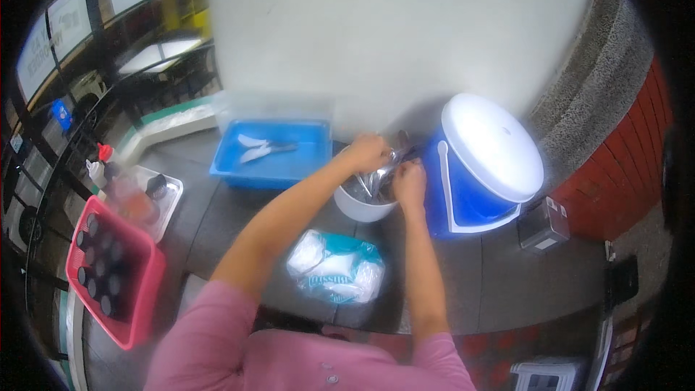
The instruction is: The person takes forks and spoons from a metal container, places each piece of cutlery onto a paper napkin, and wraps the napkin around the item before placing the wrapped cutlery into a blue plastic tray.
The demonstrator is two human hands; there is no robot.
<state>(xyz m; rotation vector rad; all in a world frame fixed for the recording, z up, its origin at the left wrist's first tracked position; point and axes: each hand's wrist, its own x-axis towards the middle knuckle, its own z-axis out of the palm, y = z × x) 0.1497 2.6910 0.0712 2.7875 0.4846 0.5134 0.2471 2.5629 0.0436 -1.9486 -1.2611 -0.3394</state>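
Observation:
A white round bowl (362, 212) holds shiny metal cutlery (374, 182), blurred where my fingers are. My left hand (371, 153) reaches over its far side, fingers curled around some of the cutlery, their tips partly hidden. At the right rim, my right hand (410, 180) pinches other pieces, whose dark ends point toward a blue water cooler. Just left of the bowl is a blue plastic tub (304, 165) with white-bladed knives (255, 146) lying in it. Nearer to me, between my forearms, lies a plastic-wrapped pack of white tissue (336, 266).
The blue cooler (442, 195) with a white lid (491, 146) stands close on the right, a metal napkin dispenser (544, 225) beyond it. At left are a pink basket (146, 282) of dark-capped bottles (100, 263), a metal tray (171, 201) and squeeze bottles (96, 171). A pale wall (380, 38) rises behind.

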